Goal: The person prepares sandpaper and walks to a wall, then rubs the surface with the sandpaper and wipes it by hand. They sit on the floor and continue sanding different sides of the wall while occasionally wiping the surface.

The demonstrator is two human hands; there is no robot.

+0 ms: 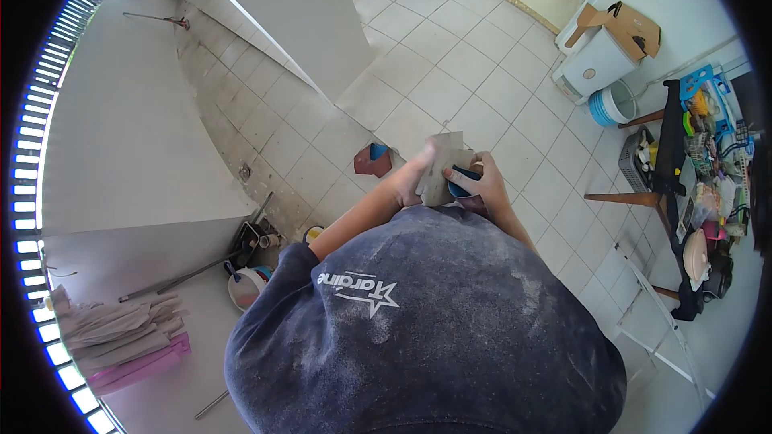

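The fingers point(454, 170) of the right hand point(482, 181) are curling around a small blue block point(462, 185), gripping it against a grey sheet point(441, 167). The left hand point(408, 181) is pinching the same sheet along its near edge, fingers pressed together. Both hands are working at chest height, above the floor point(450, 72), just past the dusty dark shirt point(426, 329).

The floor is showing pale square tiles, grimier along the white wall point(121, 137) at nine o'clock. A red and blue dustpan point(372, 160) is lying on the tiles just beside the hands, at nine o'clock from them. At seven o'clock, a white bucket point(243, 285) is standing near small tins point(257, 237); its contents cannot be made out. At two o'clock a blue tub point(611, 103) is sitting beside a white appliance point(595, 64) with a cardboard box point(631, 28) on top. At three o'clock a cluttered counter point(671, 193) is carrying crates and bowls.
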